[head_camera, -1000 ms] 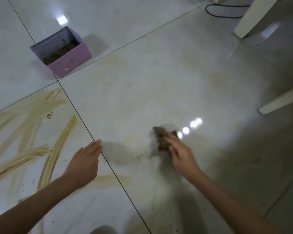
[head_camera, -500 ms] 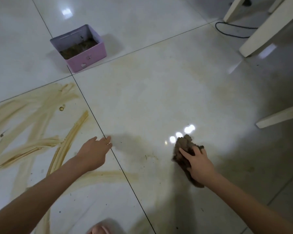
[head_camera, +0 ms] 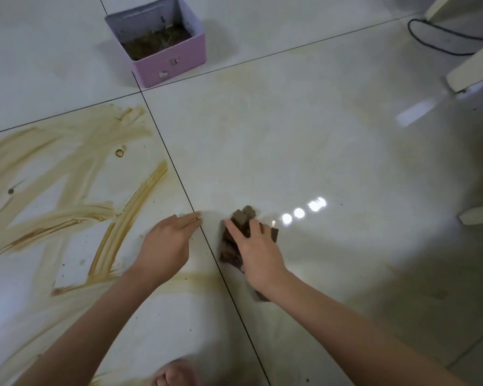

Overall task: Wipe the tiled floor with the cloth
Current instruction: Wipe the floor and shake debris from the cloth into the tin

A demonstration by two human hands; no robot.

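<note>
The glossy tiled floor (head_camera: 318, 140) carries broad brown smears (head_camera: 76, 174) across its left side. A pink box (head_camera: 176, 59) holding dark debris stands towards the far edge, at a crossing of grout lines. A white furniture leg (head_camera: 474, 65) and a black cable (head_camera: 435, 43) occupy the far right corner. The left hand (head_camera: 165, 246) lies flat, fingers straight and together (tips at the grout line). Just beside it, the right hand (head_camera: 258, 254) presses spread fingers onto a crumpled brown rag (head_camera: 241, 218) on the floor.

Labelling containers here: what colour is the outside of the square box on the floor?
The box is pink outside; the head view shows it best.
</note>
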